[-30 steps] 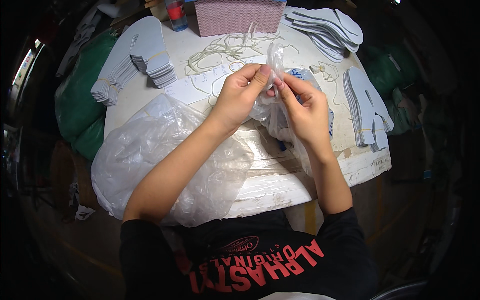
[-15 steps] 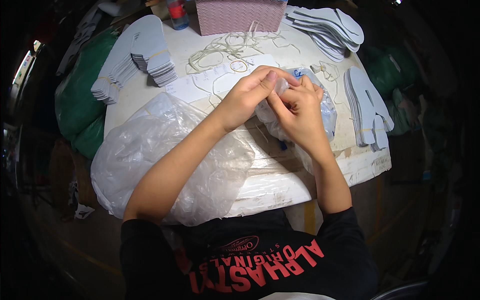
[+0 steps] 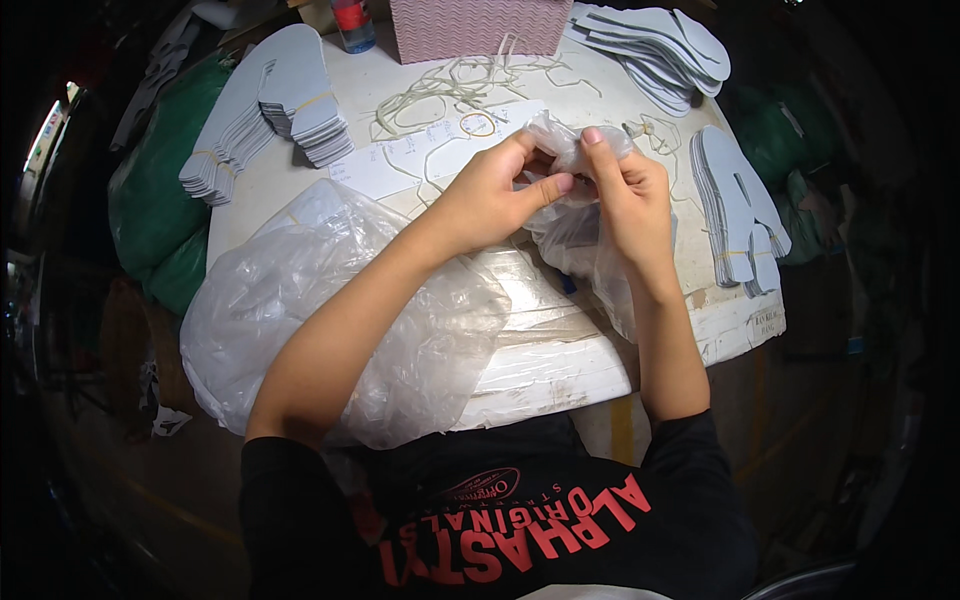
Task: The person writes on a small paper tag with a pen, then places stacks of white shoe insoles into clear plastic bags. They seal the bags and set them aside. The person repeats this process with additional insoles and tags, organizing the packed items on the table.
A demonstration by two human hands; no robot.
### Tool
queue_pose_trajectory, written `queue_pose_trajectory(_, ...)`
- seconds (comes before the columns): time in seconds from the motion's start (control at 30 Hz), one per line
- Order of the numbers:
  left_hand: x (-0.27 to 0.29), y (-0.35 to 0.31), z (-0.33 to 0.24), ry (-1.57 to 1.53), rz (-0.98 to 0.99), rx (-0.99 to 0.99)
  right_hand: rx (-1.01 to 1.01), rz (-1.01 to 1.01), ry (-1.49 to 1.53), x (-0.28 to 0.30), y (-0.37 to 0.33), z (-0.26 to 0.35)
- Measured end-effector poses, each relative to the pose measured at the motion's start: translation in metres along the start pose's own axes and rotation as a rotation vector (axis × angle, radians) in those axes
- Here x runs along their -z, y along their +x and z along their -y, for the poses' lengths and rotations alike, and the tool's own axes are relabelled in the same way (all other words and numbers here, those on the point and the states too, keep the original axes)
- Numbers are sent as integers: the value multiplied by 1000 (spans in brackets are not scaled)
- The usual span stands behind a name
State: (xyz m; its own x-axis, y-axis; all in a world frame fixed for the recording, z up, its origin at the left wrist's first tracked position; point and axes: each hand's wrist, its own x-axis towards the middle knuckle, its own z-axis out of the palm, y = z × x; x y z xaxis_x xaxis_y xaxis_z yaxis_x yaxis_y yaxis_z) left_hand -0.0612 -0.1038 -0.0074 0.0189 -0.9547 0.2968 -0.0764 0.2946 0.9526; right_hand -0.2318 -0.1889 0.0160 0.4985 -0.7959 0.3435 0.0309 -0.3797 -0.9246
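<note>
A clear plastic bag (image 3: 575,235) is held up over the right half of the table, its gathered mouth between my two hands. My left hand (image 3: 505,190) pinches the mouth's left side between thumb and fingers. On the other side, my right hand (image 3: 630,195) grips the bag with the thumb pointing up. What lies inside the bag is mostly hidden by the hands and folds. Under my left forearm spreads a larger clear plastic bag (image 3: 400,345), crumpled over the table's near left part.
Banded stacks of grey cut-out sheets lie left (image 3: 300,110), right (image 3: 735,205) and far right (image 3: 660,55). Loose pale ties (image 3: 450,90), a written sheet (image 3: 385,160), a pink woven box (image 3: 480,28) and a bottle (image 3: 354,25) are on the table's far side. Green sacks (image 3: 165,190) flank it.
The hands have moved apart a little, and the bag's mouth now spreads between them. My right thumb has come up on top, and the bag hangs longer below.
</note>
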Motion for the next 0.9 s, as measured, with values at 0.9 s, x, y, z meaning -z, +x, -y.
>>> queue_pose_trajectory(0.9, 2, -5, -3, -484, 27, 188, 321, 185, -496, 10, -3, 23)
